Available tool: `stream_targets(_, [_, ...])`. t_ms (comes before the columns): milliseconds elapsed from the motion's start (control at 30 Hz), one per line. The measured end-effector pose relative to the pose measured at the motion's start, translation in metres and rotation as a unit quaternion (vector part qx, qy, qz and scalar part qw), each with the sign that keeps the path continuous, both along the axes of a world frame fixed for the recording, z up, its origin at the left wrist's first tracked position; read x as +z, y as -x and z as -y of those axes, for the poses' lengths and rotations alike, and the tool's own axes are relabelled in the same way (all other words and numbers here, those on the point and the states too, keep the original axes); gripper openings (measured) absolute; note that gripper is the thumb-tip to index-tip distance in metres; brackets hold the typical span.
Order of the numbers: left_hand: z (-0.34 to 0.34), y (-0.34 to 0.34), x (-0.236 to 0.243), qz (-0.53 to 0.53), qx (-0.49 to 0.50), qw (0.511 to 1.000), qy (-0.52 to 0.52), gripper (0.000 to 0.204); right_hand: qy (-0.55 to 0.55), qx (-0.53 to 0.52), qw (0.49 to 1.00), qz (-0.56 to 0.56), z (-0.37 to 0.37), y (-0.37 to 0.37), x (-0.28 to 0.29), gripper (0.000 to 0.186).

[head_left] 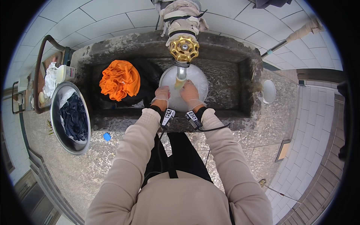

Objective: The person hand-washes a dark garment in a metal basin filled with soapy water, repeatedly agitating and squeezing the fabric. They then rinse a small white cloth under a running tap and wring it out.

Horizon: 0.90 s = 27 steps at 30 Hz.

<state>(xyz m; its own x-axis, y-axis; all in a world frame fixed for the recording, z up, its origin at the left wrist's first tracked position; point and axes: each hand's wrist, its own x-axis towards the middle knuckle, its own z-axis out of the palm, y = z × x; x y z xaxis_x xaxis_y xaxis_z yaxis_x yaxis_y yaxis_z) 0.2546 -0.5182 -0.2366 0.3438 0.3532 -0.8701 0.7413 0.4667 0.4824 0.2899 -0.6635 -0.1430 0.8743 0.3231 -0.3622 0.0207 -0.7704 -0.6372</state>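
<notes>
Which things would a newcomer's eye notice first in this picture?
The bright orange cloth in the left part of the stone trough probably catches the eye first. Next comes the gold-coloured valve wheel above the metal spout, near the top centre. Lower down, the left hand and right hand are at the pale round basin.

View from the left of two head-worn fisheye cameras, facing steeply downward over the wearer's torso [183,198]. The left hand [162,94] and right hand [190,93] appear at close range, just above centre; the stone trough [250,84] lies beyond the torso, and the tiled wall [108,20] curves along the upper rim.
</notes>
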Motion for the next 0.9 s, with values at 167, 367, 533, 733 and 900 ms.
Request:
stream_targets(167, [0.005,0.014,0.078,-0.019,0.043,0.995,0.091,0.007,0.099,0.012,0.991,-0.094,-0.018,-0.001,-0.058,0.04])
stream_targets(367, [0.018,0.035,0.109,0.024,0.05,0.986,0.156,0.015,-0.16,-0.086,0.931,-0.316,0.013,0.001,-0.038,0.022])
stream_targets(533, [0.041,0.041,0.122,0.075,0.064,0.982,0.162,0.022,-0.304,-0.163,0.909,-0.234,0.036,0.026,0.027,0.018])
stream_targets(733, [0.063,0.042,0.164,0.118,0.018,0.967,0.224,0.032,-0.218,-0.086,0.972,0.022,0.053,0.058,0.058,0.026])
stream_targets(900, [0.055,0.045,0.176,0.13,-0.066,0.977,0.158,0.028,-0.265,-0.015,0.961,0.076,0.054,0.068,0.07,0.031])
